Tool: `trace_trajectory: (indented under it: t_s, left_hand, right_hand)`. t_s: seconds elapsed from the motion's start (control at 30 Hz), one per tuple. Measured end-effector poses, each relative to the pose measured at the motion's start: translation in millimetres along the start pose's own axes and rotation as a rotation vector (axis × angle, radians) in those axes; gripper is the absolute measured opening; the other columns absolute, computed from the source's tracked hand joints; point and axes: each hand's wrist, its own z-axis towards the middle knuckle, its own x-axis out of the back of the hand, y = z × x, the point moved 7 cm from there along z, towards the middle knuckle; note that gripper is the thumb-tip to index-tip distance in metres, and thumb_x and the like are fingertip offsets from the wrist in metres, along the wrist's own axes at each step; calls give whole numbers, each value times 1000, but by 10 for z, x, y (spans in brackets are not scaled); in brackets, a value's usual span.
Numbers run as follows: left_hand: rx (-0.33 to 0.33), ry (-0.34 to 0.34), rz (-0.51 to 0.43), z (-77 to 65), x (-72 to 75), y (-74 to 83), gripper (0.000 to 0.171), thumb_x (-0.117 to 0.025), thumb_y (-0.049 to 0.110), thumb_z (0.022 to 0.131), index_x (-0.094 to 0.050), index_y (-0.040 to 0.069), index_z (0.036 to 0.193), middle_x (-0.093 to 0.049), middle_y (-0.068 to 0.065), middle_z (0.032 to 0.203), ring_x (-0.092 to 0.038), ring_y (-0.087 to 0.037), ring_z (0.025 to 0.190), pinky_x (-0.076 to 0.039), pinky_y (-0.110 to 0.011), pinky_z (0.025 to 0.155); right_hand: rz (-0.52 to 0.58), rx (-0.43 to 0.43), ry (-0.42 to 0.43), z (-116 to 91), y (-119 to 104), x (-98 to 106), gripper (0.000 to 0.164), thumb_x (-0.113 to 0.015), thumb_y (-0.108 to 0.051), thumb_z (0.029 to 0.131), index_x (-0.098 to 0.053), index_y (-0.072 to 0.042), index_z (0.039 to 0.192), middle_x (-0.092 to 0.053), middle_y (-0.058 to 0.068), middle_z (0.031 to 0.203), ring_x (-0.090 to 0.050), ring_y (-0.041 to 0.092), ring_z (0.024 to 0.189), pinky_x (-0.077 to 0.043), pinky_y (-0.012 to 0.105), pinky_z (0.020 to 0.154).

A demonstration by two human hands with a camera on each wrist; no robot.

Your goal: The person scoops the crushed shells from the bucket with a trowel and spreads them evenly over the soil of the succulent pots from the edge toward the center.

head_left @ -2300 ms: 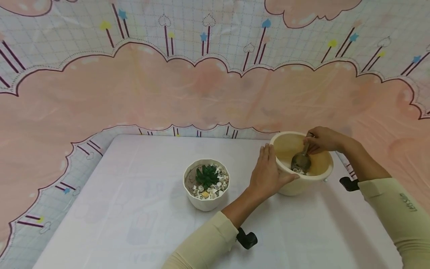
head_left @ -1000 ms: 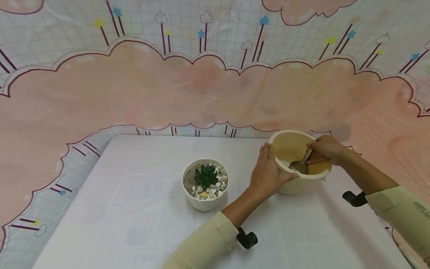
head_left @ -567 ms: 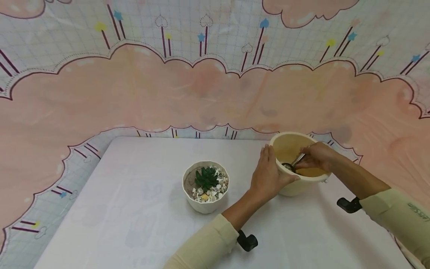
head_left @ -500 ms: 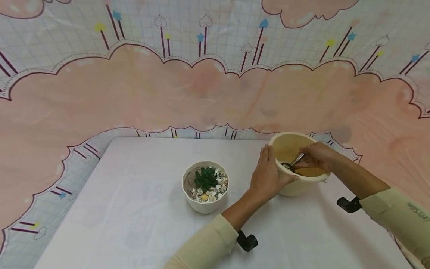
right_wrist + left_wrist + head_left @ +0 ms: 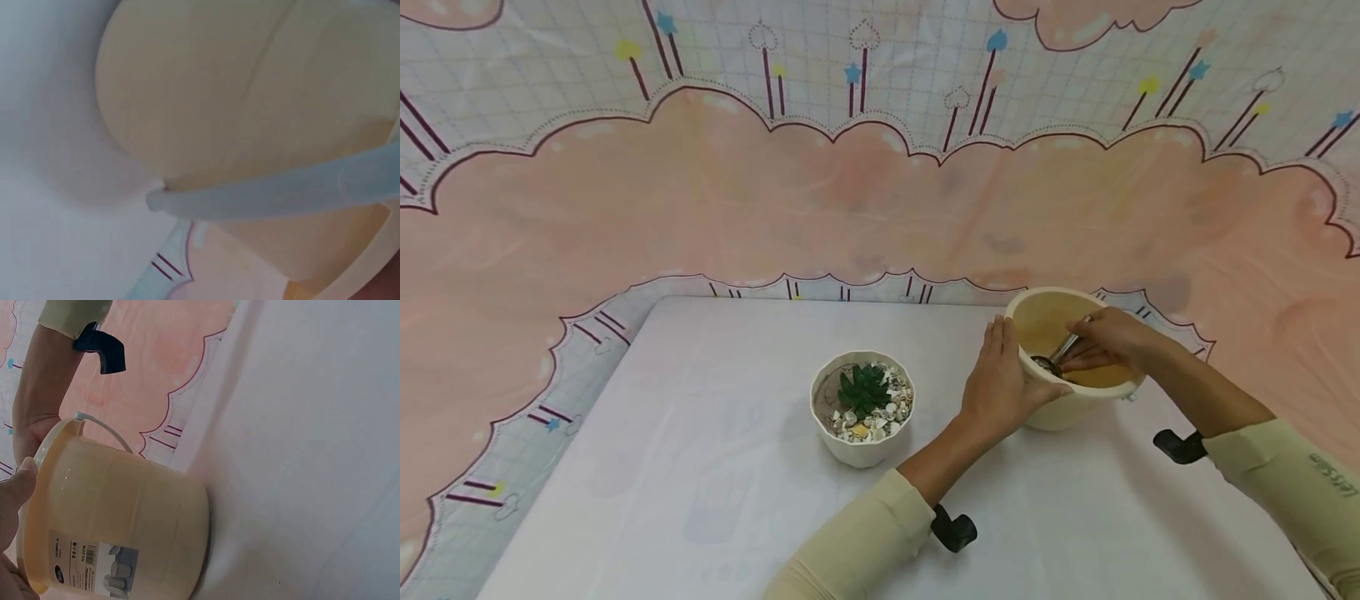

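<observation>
A cream plastic bucket (image 5: 1054, 414) stands at the table's right end, a printed label on its side in the left wrist view. My left hand (image 5: 997, 387) holds it at the near-left, fingers along the outside and thumb (image 5: 24, 478) over the rim. Inside the bucket my right hand (image 5: 1112, 340) grips a metal spoon (image 5: 1066, 347) by its handle. The spoon slants down to the left, its bowl by the near-left inner wall. Most of the bucket's contents are hidden. In the right wrist view, the bucket's outer wall (image 5: 206, 94) fills much of the frame, and the right fingers are out of sight.
Left of the bucket, a white faceted pot (image 5: 857, 454) holds a green succulent (image 5: 863, 389), with pale pebbles and shells over part of its soil. The bucket's carrying handle (image 5: 262, 195) hangs outside. A patterned cloth backdrop (image 5: 820, 208) rises behind the white table (image 5: 700, 500).
My right hand has gone lower into the bucket, bringing the spoon down and left to the near wall; over the last half second it shifts only slightly. My left hand keeps its place.
</observation>
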Motion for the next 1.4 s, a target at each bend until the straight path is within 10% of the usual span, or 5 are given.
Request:
trace_trajectory:
  t_s: [1.4]
  left_hand:
    - [-7, -14, -3, -23, 13, -6, 120, -84, 62, 83, -22, 3, 167, -23, -13, 172, -26, -27, 157, -47, -43, 110]
  right_hand:
    - [696, -68, 0, -284, 51, 270, 41, -29, -16, 116, -64, 4, 106, -74, 29, 98, -77, 38, 91, -58, 40, 92]
